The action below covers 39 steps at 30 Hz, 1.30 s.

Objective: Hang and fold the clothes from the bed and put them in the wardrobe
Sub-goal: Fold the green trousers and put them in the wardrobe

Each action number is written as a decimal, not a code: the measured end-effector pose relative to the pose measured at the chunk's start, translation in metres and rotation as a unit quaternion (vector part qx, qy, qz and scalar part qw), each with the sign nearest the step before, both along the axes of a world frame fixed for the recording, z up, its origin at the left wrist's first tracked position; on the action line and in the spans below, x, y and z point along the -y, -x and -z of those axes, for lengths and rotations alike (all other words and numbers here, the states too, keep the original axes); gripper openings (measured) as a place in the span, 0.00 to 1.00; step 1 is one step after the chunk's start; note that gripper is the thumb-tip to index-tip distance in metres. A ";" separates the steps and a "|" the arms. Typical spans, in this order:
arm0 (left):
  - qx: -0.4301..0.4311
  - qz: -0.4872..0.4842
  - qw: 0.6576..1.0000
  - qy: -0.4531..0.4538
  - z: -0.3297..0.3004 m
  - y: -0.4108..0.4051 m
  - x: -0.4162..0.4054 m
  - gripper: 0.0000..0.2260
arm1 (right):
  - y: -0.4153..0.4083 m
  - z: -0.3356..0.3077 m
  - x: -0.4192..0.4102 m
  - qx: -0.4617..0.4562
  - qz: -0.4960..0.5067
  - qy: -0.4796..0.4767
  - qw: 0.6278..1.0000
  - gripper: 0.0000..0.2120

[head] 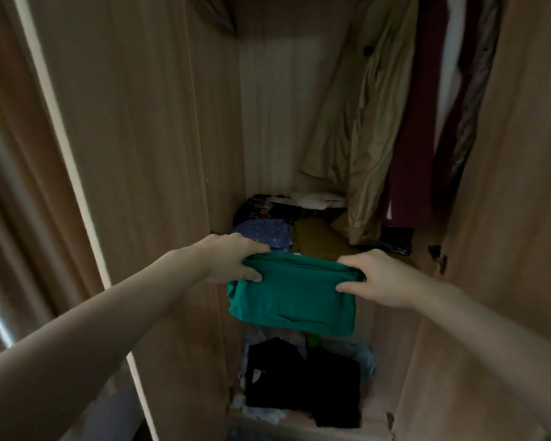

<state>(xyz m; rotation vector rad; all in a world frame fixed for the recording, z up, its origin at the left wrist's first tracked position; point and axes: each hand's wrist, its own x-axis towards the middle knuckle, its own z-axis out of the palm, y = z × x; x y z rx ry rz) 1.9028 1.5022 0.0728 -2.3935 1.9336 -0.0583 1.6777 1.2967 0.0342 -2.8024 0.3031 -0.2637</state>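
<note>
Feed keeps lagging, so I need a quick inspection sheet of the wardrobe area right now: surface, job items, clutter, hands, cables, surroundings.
Surface: wardrobe shelf, wood, mostly covered by clothes.
Job's things: folded green garment, held in the air in front of the shelf.
Clutter: blue patterned cloth, mustard cloth, black clothes lower down.
Grippers: left hand and right hand grip the garment's top corners.
Cables: nothing seen.
Surroundings: hanging beige coat, maroon garment, wardrobe door open.

A beige coat (360, 122) hangs beside a maroon garment (417, 138) — black clothes (299, 377) lie lower down.
</note>
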 end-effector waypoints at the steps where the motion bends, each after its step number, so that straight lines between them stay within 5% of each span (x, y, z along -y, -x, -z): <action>1: -0.006 -0.005 1.000 -0.006 -0.001 -0.010 0.009 0.22 | -0.012 0.001 0.010 -0.002 -0.004 -0.008 1.000 0.06; 6: -0.048 -0.025 0.998 -0.045 0.003 -0.064 0.055 0.21 | -0.068 0.015 0.062 -0.014 -0.029 -0.028 0.999 0.10; 16: -0.248 -0.010 0.957 -0.152 0.041 -0.213 0.165 0.11 | -0.193 0.056 0.143 -0.046 -0.052 -0.111 0.991 0.02; 20: -0.331 -0.033 0.932 -0.144 0.014 -0.285 0.211 0.12 | -0.260 0.028 0.183 -0.012 -0.039 -0.066 0.997 0.02; 22: -0.300 -0.041 0.948 -0.094 -0.007 -0.318 0.235 0.12 | -0.300 0.007 0.211 0.024 -0.028 0.005 0.999 0.05; 25: -0.119 -0.054 0.989 0.063 -0.036 -0.357 0.275 0.14 | -0.353 -0.021 0.246 0.112 0.008 0.195 0.974 0.10; 30: 0.052 -0.101 0.959 0.259 -0.017 -0.388 0.317 0.15 | -0.415 -0.015 0.273 0.246 0.085 0.255 0.931 0.14; 33: 0.089 -0.121 0.942 0.299 0.051 -0.395 0.322 0.24 | -0.440 0.048 0.269 0.163 0.115 0.251 0.947 0.19; 37: -0.021 -0.188 0.974 0.124 0.174 -0.399 0.301 0.27 | -0.445 0.152 0.249 -0.008 0.081 0.220 0.972 0.28; 39: -0.080 -0.215 0.967 0.114 0.208 -0.392 0.286 0.26 | -0.440 0.171 0.234 -0.075 0.071 0.181 0.978 0.29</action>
